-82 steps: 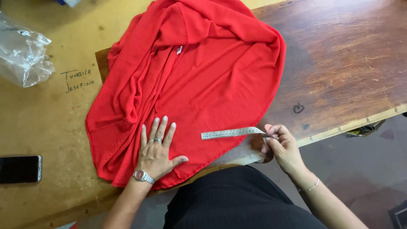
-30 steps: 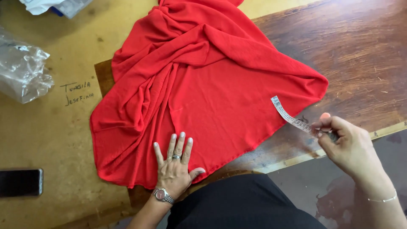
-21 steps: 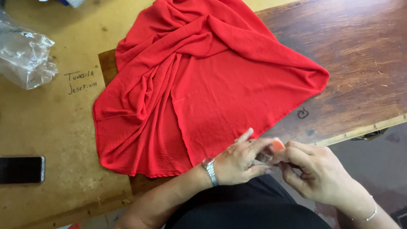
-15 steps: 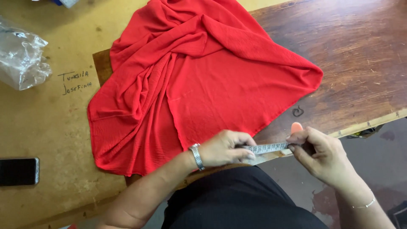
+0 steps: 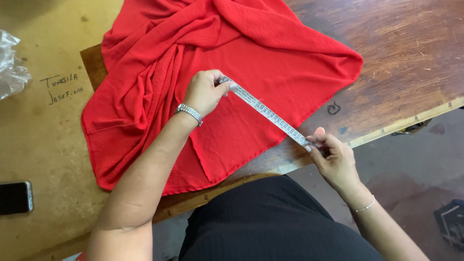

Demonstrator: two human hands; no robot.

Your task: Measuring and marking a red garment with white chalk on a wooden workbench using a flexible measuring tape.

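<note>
Soft, even overhead light, faint shadows, mild glare on the worn wooden table [image 5: 415, 53], sharp focus throughout

Left hand [image 5: 205, 92] fingers pinched, arm extended forward, right hand [image 5: 333, 157] pinched near body

Red cloth [image 5: 270, 63]; white tape [image 5: 270, 115] with black marks in my hands; brown table [image 5: 411, 58]; silver watch [image 5: 189, 113]; black phone [image 5: 14, 197].

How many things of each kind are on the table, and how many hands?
Red cloth: 1
Measuring tape: 1
Clear plastic bag: 1
Dark phone: 1
Hands: 2, the left hand and right hand, each holding one end of the tape
Total: 6
</note>
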